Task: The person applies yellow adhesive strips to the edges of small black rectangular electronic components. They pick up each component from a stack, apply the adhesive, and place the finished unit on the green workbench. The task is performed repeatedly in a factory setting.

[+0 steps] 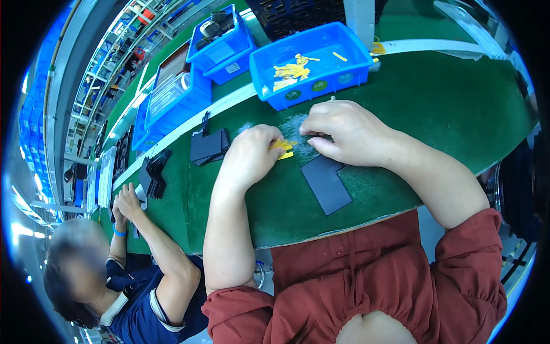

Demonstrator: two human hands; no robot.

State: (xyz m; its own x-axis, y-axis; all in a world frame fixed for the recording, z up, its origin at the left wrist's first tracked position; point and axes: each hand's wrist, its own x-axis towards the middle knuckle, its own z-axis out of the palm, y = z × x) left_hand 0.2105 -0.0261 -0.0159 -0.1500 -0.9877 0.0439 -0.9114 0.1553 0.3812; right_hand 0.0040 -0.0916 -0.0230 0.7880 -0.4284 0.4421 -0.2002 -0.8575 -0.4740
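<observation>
Left hand (254,152) pinched the yellow strips (286,151); right hand (341,135) stood apart to the right, fingers curled, contents indeterminable. Dark L-shaped piece (326,184) lay on the green table (447,92), near side, closer to the right hand, longer edge running far-left to near-right.
</observation>
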